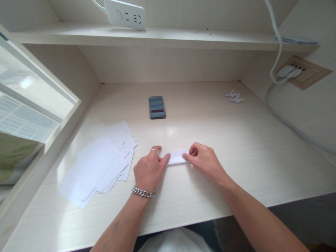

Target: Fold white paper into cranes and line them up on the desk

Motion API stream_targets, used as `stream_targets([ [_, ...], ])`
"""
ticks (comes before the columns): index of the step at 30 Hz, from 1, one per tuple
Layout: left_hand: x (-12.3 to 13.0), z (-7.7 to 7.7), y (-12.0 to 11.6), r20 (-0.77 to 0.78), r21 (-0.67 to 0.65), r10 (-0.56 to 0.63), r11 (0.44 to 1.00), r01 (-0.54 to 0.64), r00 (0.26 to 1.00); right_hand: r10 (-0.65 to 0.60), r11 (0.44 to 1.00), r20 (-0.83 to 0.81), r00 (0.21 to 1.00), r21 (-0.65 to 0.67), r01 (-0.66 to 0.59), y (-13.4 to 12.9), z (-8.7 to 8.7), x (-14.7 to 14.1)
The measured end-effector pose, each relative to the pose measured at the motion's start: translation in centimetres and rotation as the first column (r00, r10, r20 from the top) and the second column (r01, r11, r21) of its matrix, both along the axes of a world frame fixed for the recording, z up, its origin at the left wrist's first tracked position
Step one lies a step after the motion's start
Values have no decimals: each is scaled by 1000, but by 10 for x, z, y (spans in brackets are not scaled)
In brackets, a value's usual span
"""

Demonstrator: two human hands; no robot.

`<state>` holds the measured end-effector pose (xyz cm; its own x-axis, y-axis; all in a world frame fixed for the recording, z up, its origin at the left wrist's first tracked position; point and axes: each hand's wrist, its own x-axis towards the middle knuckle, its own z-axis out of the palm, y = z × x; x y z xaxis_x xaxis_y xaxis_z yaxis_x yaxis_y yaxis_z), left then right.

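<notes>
A small white strip of folded paper lies near the front of the desk, between my two hands. My left hand, with a ring and a chain bracelet at the wrist, pinches its left end, thumb on top. At the right end my right hand grips the paper between thumb and curled fingers. The parts of the paper under the fingers are hidden. Left of my left hand, a spread pile of loose white paper sheets rests on the desk.
Two folded paper cranes stand at the back right. A dark, blurred rectangular object lies at the back middle. Above, a shelf carries a white power strip. Cables hang at the right by a wall socket.
</notes>
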<state>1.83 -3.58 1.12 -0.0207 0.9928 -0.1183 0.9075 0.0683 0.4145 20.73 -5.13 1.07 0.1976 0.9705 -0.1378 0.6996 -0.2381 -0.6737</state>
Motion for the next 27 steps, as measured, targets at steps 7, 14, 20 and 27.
stream_targets([
  [7, 0, 0, 1, -5, -7, 4, 1000, -4, 1000, 3, 1000, -7, 1000, -22, -3, 1, 1, 0],
  [14, 1, 0, 1, -12, -5, 18, 1000, -18, 1000, 4, 1000, -5, 1000, -26, -4, 0, 3, 0],
  [20, 1, 1, 0, -14, -5, 19, 1000, -19, 1000, 16, 1000, 15, 1000, -13, -16, 1, -1, 2],
  [27, 1, 1, 1, -12, -15, 20, 1000, -21, 1000, 22, 1000, 22, 1000, -13, -22, 1, -1, 2],
])
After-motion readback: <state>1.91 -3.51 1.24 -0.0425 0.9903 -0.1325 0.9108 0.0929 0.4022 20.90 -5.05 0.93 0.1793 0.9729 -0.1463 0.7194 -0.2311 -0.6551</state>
